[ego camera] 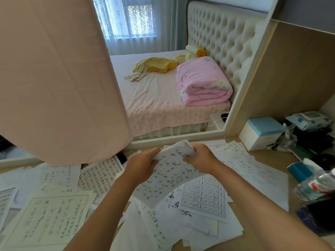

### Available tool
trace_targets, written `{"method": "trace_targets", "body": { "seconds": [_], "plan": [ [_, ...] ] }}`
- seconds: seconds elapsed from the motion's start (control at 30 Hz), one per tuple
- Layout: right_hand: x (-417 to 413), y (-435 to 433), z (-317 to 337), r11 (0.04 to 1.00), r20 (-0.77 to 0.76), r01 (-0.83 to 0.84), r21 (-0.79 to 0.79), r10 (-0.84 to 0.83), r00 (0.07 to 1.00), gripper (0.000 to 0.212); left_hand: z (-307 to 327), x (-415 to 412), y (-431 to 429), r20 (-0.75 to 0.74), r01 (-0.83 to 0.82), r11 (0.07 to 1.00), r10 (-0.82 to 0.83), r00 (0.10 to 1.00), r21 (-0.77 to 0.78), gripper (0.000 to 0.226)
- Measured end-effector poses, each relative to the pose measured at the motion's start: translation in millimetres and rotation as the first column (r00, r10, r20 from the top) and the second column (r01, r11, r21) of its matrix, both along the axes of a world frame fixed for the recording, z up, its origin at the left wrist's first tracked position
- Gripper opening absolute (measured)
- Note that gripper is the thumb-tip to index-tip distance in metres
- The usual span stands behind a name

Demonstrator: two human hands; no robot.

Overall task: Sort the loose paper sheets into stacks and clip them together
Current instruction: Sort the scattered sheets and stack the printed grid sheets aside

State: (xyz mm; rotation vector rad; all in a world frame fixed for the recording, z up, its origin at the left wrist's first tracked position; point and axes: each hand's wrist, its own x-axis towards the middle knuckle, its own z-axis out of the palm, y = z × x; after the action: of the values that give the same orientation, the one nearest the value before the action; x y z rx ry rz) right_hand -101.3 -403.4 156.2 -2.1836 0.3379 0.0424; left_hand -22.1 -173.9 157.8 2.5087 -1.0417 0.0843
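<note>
Both hands hold up one stack of paper sheets (pixel 165 180) covered in handwritten characters, tilted above the desk. My left hand (pixel 143 165) grips its left edge and my right hand (pixel 201 156) grips its top right edge. Many loose sheets lie scattered on the wooden desk beneath: a lined sheet (pixel 45 220) at front left, a written sheet (pixel 99 174) left of centre, a grid sheet (pixel 204 194) under the held stack, and faintly written sheets (pixel 253 171) to the right. A black binder clip (pixel 121 158) lies near the mirror's base.
A pink cloth (pixel 58 78) hangs over the left of a large mirror (pixel 181 138) that reflects a bed. A white and blue box (pixel 261 133), a plastic water bottle (pixel 315 185), a teal box (pixel 299 171) and dark clutter stand at the right.
</note>
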Motion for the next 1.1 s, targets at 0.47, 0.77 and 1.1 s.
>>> {"method": "trace_targets", "body": {
  "seconds": [0.47, 0.77, 1.1],
  "plan": [
    [-23.0, -0.8, -58.6, 0.791, -0.244, 0.346, 0.504, -0.254, 0.936, 0.028, -68.6, -0.2, 70.6, -0.903, -0.755, 0.579, 0.073, 0.424, -0.307, 0.022],
    [-36.0, 18.6, -79.2, 0.900, 0.011, 0.286, 0.328, -0.306, 0.952, 0.025, -84.5, -33.4, 38.8, -0.746, -0.727, 0.422, 0.156, 0.647, -0.542, 0.040],
    [-28.7, 15.0, -90.3, 0.846, 0.012, 0.369, 0.384, -0.405, 0.914, 0.023, -89.9, -14.2, 22.3, -0.760, -0.833, 0.264, 0.342, 0.553, -0.487, 0.007]
  ]
}}
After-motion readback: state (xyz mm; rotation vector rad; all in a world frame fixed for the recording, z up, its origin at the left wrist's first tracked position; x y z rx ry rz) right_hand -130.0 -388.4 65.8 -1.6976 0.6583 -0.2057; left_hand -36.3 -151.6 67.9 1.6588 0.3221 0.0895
